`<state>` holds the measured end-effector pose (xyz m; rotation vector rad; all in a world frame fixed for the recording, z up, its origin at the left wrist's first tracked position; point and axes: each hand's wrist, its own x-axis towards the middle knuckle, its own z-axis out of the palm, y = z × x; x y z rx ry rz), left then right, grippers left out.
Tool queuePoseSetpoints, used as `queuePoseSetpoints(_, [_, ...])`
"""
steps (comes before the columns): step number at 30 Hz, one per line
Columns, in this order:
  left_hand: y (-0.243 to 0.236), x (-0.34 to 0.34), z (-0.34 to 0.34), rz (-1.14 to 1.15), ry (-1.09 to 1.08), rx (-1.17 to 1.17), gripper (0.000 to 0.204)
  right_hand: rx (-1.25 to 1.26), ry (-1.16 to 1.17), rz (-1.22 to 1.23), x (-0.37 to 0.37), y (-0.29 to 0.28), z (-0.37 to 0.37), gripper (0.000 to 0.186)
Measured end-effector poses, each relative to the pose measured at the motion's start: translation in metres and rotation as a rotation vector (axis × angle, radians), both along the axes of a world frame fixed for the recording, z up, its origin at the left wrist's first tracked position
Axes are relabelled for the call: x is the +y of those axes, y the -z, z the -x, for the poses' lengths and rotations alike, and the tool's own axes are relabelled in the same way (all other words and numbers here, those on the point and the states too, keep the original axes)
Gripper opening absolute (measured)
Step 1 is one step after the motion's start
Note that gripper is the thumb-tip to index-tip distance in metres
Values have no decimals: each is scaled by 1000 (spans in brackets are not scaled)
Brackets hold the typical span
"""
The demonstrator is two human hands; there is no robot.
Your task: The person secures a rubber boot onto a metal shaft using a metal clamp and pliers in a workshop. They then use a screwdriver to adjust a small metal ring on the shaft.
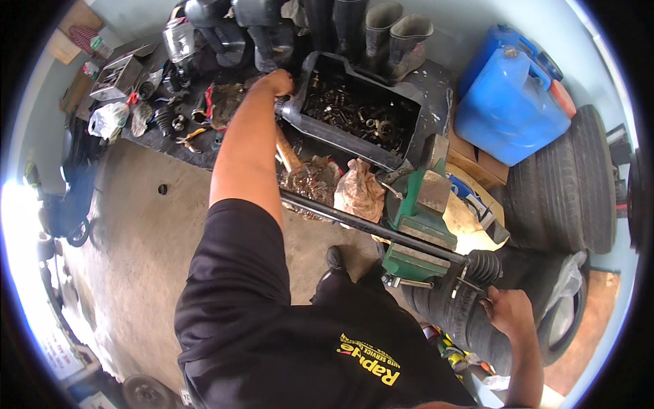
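Yellow lettering [371, 363] marked my shirt [259, 347], my right hand [512, 311] gripped a thin tool [469, 284] by a ribbed boot [484, 266], my left hand [278, 82], its grip I couldn't tell

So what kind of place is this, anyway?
Probably a vehicle repair workshop: there's a green bench vise, several stacked tyres, and a black bin of loose, greasy-looking metal parts.

Before us, the axle shaft [371, 226] runs across the bench vise [417, 264], its CV boot [484, 266] to the right. On the workbench [436, 85] beyond, we have metal parts [354, 112] in a bin [340, 135], Wellington boots [407, 49] behind it, pliers [189, 138] to its left, and jerrycans [511, 102] to its right, with tyres [548, 198] nearer us.
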<state>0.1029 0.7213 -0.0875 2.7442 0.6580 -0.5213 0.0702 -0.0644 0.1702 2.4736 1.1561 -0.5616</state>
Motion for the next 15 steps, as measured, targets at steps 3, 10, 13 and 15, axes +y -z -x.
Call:
queuePoseSetpoints(3, [4,-9,2,29,-221,-151,38,9,27,53,3,-1,2,27])
queuePoseSetpoints(10, [-60,-12,21,102,-250,-334,54,20,37,53,9,-4,4,28])
queuePoseSetpoints(13, [-119,-36,48,94,-288,-635,50,35,50,46,9,-2,5,27])
queuePoseSetpoints(15, [-171,-63,67,-173,-246,-913,48,46,57,37,6,-2,5,25])
